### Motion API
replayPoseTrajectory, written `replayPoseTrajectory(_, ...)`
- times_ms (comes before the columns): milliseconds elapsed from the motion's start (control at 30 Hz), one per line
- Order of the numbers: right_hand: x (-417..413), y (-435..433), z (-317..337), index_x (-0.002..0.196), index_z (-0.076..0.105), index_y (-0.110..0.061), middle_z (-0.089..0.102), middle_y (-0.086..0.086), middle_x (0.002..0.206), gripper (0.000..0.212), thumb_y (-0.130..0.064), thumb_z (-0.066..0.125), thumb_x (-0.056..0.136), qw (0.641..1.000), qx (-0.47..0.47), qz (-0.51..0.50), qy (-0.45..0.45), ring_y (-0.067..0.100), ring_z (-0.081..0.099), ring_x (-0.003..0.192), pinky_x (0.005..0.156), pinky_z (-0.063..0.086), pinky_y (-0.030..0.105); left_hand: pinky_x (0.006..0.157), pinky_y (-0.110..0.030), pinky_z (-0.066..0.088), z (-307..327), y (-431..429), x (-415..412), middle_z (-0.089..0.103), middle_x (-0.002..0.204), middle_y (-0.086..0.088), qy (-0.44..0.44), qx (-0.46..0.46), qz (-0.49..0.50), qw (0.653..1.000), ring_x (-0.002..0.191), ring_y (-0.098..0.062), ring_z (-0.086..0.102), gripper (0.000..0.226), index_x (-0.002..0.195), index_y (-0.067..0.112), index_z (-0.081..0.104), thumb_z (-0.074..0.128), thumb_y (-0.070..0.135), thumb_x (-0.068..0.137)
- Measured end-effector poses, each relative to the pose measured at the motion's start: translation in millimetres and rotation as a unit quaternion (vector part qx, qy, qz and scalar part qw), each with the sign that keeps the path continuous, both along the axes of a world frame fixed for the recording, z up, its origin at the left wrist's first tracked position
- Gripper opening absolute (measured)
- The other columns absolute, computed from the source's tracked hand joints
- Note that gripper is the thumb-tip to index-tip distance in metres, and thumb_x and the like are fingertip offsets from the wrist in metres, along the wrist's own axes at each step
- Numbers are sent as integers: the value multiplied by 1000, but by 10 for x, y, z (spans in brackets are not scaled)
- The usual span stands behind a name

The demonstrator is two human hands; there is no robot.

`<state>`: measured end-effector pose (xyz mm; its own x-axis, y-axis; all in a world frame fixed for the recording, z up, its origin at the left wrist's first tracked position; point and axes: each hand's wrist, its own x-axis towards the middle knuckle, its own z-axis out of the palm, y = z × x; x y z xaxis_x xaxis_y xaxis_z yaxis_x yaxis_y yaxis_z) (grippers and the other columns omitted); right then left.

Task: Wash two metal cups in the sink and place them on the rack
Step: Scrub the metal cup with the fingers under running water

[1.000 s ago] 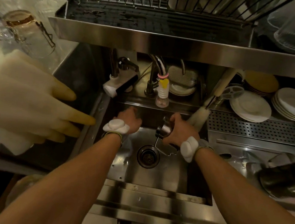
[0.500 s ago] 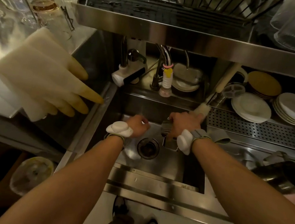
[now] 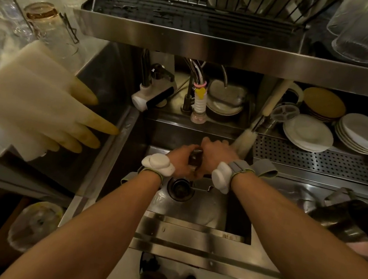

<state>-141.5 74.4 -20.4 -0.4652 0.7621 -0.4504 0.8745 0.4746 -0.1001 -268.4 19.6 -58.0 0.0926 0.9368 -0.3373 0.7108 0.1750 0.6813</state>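
Metal cup (image 3: 195,158), small and dark, sits low in the sink (image 3: 191,211) just above the drain (image 3: 180,189), enclosed by both hands. The right hand (image 3: 216,153) wraps its far side and the left hand (image 3: 180,160) curls round its near side. For thorough washing, one hand should steady while the other rubs wall and rim. Half a second earlier the left hand was apart from the cup; now it grips it.
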Motion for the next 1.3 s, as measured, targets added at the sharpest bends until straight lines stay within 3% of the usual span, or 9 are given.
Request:
replayPoseTrajectory(167, -16, 86, 46, 116, 42, -14, 60, 13, 110, 79, -40, 83, 54, 998, -31, 17, 59, 35, 54, 103, 74, 46, 37, 92, -30, 46, -102, 83, 0, 50, 131, -8, 81, 23, -29, 996, 115, -26, 55, 98, 140, 19, 36, 86, 25, 56)
replayPoseTrajectory(300, 74, 132, -27, 118, 44, -18, 60, 8, 113, 82, -42, 86, 51, 990, -39, -9, 136, 28, 58, 102, 82, 52, 37, 95, -35, 41, -117, 141, -19, 46, 136, -6, 153, 61, -39, 986, 120, -26, 51, 97, 140, 20, 35, 84, 37, 57)
replayPoseTrajectory(467, 259, 142, -102, 142, 26, -17, 53, 6, 131, 107, -38, 88, 57, 942, -100, -160, 278, 23, 55, 116, 90, 45, 26, 101, -38, 46, -180, 166, -57, 41, 134, -10, 83, 20, 44, 995, 120, -28, 49, 99, 138, 14, 34, 87, 25, 55)
replayPoseTrajectory(600, 230, 86, -162, 137, 36, -16, 58, 0, 117, 86, -35, 83, 68, 881, -178, -265, 349, 15, 57, 96, 79, 46, 23, 99, -41, 47, -202, 83, 10, 44, 131, -9, 39, 17, 89, 995, 117, -27, 52, 97, 133, 13, 34, 89, 24, 53)
replayPoseTrajectory(733, 217, 82, -149, 132, 40, -14, 51, 6, 126, 88, -33, 86, 60, 937, -113, -185, 274, 20, 56, 103, 86, 48, 29, 101, -49, 42, -169, 59, 18, 52, 130, -4, 92, -39, 27, 995, 121, -27, 51, 110, 131, 20, 27, 88, 49, 44)
replayPoseTrajectory(833, 235, 103, -108, 133, 36, -16, 40, 9, 131, 95, -36, 85, 55, 979, -47, -94, 175, 30, 52, 112, 94, 49, 41, 109, -43, 37, -121, 116, -96, 41, 146, -11, 122, -80, -3, 989, 133, -32, 42, 112, 147, 16, 18, 86, 37, 60)
replayPoseTrajectory(967, 252, 88, -169, 128, 39, -19, 48, 7, 124, 88, -27, 87, 54, 941, -35, -170, 292, 25, 53, 108, 89, 49, 33, 90, -26, 43, -132, 168, -250, 57, 132, -11, 115, -66, 48, 990, 120, -26, 56, 68, 137, 17, 46, 76, 31, 78)
replayPoseTrajectory(1100, 293, -121, -415, 127, 40, -21, 50, 11, 122, 85, -26, 85, 55, 978, -68, -106, 168, 34, 54, 106, 86, 51, 42, 96, -30, 46, -204, 74, -312, 59, 127, -9, 143, -104, 52, 983, 115, -26, 58, 61, 130, 18, 51, 72, 42, 77)
replayPoseTrajectory(1300, 280, -106, -407, 120, 42, -23, 53, 7, 116, 84, -31, 88, 50, 933, -50, -215, 283, 26, 56, 103, 89, 51, 40, 93, -28, 45, -156, 44, -387, 62, 124, -7, 153, -108, 69, 980, 113, -25, 60, 56, 128, 18, 53, 72, 34, 78)
